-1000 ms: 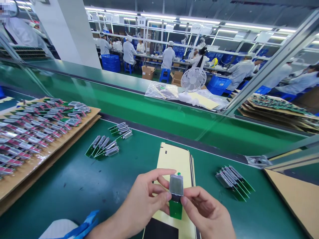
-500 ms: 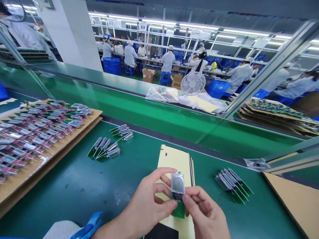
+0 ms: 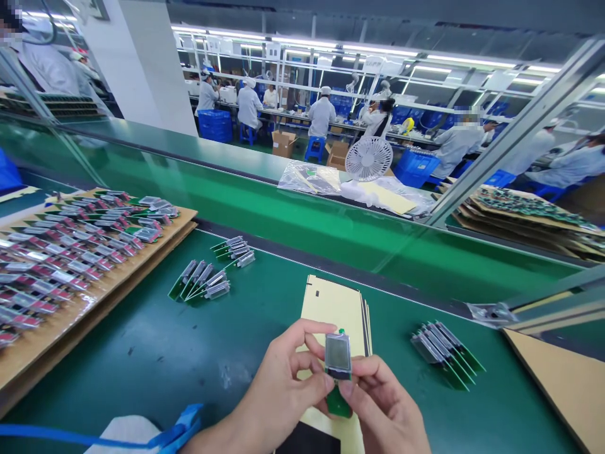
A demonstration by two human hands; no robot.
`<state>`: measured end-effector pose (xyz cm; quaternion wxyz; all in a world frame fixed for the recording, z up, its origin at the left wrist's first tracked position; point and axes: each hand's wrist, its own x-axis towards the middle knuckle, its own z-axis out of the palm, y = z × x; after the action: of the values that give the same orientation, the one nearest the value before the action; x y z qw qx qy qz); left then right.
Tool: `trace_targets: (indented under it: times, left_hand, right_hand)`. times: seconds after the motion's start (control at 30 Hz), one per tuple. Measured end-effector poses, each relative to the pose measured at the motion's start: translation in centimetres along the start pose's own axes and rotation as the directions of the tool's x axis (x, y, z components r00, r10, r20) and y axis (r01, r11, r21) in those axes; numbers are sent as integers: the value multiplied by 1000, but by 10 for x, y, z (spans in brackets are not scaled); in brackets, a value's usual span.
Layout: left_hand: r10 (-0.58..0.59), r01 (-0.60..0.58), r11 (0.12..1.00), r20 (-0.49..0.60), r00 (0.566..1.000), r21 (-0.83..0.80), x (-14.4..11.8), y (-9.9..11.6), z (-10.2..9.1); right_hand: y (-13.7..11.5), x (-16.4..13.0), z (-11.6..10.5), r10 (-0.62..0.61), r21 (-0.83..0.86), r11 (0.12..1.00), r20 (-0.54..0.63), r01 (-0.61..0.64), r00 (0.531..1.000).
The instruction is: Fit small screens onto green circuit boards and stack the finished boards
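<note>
Both hands hold one small green circuit board with a grey display point(image 3: 337, 354) upright over a stack of pale yellow sheets point(image 3: 336, 307). My left hand point(image 3: 278, 388) pinches its left side with thumb and fingers. My right hand point(image 3: 382, 407) grips its lower right edge, and the thumbs meet just under the display. Two fanned groups of similar boards point(image 3: 202, 280) point(image 3: 233, 248) lie on the green mat to the left. Another fanned group of boards point(image 3: 444, 352) lies to the right.
A cardboard tray point(image 3: 113, 277) covered with several boards sits at the left. A green conveyor belt point(image 3: 302, 214) runs behind the mat. Brown cardboard point(image 3: 562, 378) lies at the right edge. A small white fan point(image 3: 368, 159) and plastic bags stand beyond the belt; workers sit far behind.
The board has been drawn slightly lower and closer between my hands, and my fingers have closed in around it. The view has shifted a little.
</note>
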<state>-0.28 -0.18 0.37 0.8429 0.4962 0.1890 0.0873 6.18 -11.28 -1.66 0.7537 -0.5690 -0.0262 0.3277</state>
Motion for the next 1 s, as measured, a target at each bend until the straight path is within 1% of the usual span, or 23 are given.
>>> trace_targets:
  times: [0.07,0.17,0.3,0.33,0.4,0.43,0.47,0.5,0.53,0.57,0.6,0.63,0.67,0.7,0.8,0.9,0.93,0.97,1.0]
  left_hand:
    - [-15,15,1000,13,1000,-4,1,1,-1]
    - [-15,15,1000,-8,1000,5,1,2,-2]
    - [-21,21,999,-18,1000,39,0,0,-2]
    - [-21,23,996,-23,1000,83,0,0,-2]
    - [20,-10,965,-36,999,263,0,-2,-4]
    - [70,-55,922,-25,997,382,0,-3,-6]
    - [138,-123,855,7,990,503,0,-4,-9]
    - [220,-210,766,59,974,608,0,-6,-12]
    - [308,-303,656,120,944,692,-1,-8,-14]
    - [393,-382,538,178,902,752,-2,-9,-16]
    - [460,-438,430,225,859,790,-2,-11,-18]
    - [507,-468,351,255,823,811,-3,-12,-19]
    - [533,-480,310,268,802,820,-3,-13,-19]
    - [543,-485,307,267,796,819,-3,-14,-19]
    - [517,-485,397,247,820,779,-2,-15,-17]
    - [459,-464,427,256,851,776,0,-18,-19]
    - [436,-447,424,254,863,788,1,-19,-21]
    - [419,-426,419,246,874,802,2,-20,-22]
    - [404,-407,417,236,884,813,3,-22,-24]
  right_hand:
    - [0,2,-3,-2,-53,999,11,2,1000]
    - [2,3,-7,-20,-105,994,-2,19,1000]
    - [1,3,-8,-4,-96,995,-19,2,1000]
    - [0,3,-8,9,-77,997,-15,-10,1000]
    - [-2,3,-7,38,-52,998,-1,-38,999]
    - [-3,3,-7,49,-55,997,1,-49,999]
    - [-4,3,-8,59,-72,996,-1,-59,998]
    - [-5,4,-8,64,-96,993,-7,-64,998]
    - [-5,4,-9,62,-119,991,-14,-63,998]
    - [-6,4,-9,50,-138,989,-19,-52,999]
    - [-6,4,-10,35,-152,988,-18,-38,999]
    - [-7,3,-10,26,-166,986,-11,-28,1000]
    - [-8,3,-9,23,-180,983,3,-22,1000]
    - [-9,2,-8,22,-193,981,17,-19,1000]
    - [-14,0,-3,6,-250,968,21,-1,1000]
    - [-18,1,-8,-84,-385,919,8,80,996]
    - [-19,3,-14,-137,-461,878,12,127,991]
    - [-21,7,-22,-215,-553,811,19,189,977]
    - [-23,11,-32,-322,-666,698,37,264,946]
